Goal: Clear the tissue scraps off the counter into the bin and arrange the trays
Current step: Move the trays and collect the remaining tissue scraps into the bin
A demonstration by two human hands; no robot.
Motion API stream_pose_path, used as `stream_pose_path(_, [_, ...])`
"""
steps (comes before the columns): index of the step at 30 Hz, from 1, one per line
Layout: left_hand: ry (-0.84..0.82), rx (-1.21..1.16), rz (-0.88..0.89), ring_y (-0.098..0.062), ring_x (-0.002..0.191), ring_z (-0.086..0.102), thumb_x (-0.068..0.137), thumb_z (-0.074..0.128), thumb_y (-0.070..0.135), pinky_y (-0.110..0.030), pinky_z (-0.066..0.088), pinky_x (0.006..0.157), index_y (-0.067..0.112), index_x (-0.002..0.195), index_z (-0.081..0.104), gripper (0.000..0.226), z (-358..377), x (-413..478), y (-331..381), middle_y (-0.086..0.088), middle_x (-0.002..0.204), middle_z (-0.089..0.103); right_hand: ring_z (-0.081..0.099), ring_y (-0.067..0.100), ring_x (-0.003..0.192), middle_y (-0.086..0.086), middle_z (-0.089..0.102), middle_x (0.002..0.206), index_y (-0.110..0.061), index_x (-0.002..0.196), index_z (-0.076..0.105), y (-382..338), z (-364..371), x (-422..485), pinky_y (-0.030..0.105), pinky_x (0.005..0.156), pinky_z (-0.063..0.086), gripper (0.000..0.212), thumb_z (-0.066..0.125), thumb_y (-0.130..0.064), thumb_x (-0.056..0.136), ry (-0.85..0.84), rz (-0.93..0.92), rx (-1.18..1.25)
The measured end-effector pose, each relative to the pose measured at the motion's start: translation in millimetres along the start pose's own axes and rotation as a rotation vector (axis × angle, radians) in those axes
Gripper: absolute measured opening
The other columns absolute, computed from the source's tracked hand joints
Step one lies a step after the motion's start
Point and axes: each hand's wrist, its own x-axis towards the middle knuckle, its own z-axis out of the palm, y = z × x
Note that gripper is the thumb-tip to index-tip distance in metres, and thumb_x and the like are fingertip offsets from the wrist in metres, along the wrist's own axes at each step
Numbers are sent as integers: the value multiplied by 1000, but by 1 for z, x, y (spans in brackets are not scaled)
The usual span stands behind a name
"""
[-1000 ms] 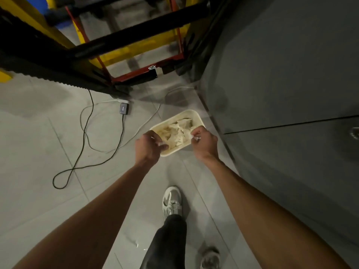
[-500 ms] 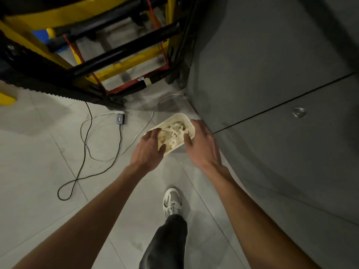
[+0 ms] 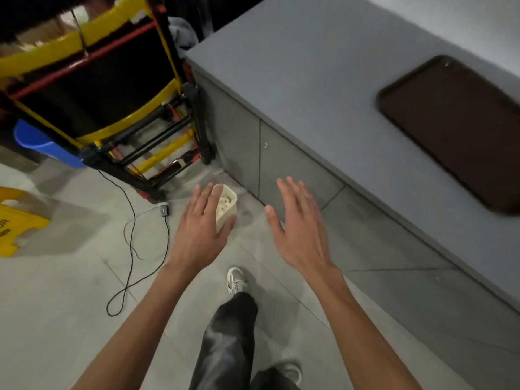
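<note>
Your left hand is flat, palm down, with the fingers spread and almost straight; it holds nothing. Your right hand has the same pose, fingers spread wide and the thumb out to the side, and it is empty too. Both forearms reach forward from the bottom of the view, and the two hands hang in the air above the floor, apart from each other.

The cream bin stands on the grey floor tiles, close to the corner of the grey cabinet. In the view, the fingers of your left hand cover the left edge of the bin, but I cannot tell if they touch it. The right hand is clearly to the right of the bin. Inside the bin you see crumpled tissue scraps.

The dark brown tray lies flat on the grey counter, far to the right of your right hand.

Left of the bin, a black cable curls over the floor beside a small adapter. Behind it stands a yellow and black cart, with a blue bucket at its left. A yellow floor sign lies at the left edge; it has dark writing, too blurred to read. Below the hands you see your dark trouser leg and a white shoe.
</note>
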Motion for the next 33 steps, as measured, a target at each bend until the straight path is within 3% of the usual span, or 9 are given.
stream_pose_path(6, [42, -44, 160, -15, 161, -7, 105, 42, 61, -43, 11, 129, 24, 166, 12, 77, -48, -79, 134, 4, 174, 11, 2, 15, 165, -1, 17, 177, -26, 168, 20, 24, -120, -131, 46, 134, 12, 67, 28, -59, 111, 128, 68, -38])
stream_pose_path(13, [-9, -125, 370, -17, 162, 0, 105, 45, 59, -48, 20, 129, 24, 166, 17, 76, -47, -124, 268, 4, 173, 18, 7, 16, 164, -3, 23, 175, -26, 167, 26, 87, -222, -251, 43, 133, 13, 67, 29, -61, 109, 313, 249, -72])
stream_pose_path(23, [-162, -209, 629, -13, 161, 1, 105, 42, 60, -43, 23, 128, 25, 164, 22, 72, 17, -117, 448, 5, 172, 20, 27, 25, 160, 4, 40, 168, -21, 160, 41, 223, -321, -335, 45, 129, 25, 66, 33, -60, 107, 568, 549, -35])
stream_pose_path(27, [-228, -250, 691, -11, 161, -1, 105, 41, 60, -41, 23, 127, 29, 163, 22, 69, 55, -98, 522, 7, 172, 19, 24, 27, 160, 5, 37, 169, -22, 160, 40, 279, -358, -352, 50, 129, 26, 59, 40, -54, 110, 590, 628, -33])
stream_pose_path(33, [-327, -262, 762, -18, 161, 8, 106, 45, 54, -45, 27, 127, 21, 162, 28, 67, 111, -75, 639, -1, 170, 27, 25, 24, 160, 1, 39, 168, -24, 158, 44, 363, -411, -374, 49, 129, 26, 56, 41, -53, 110, 663, 757, 15])
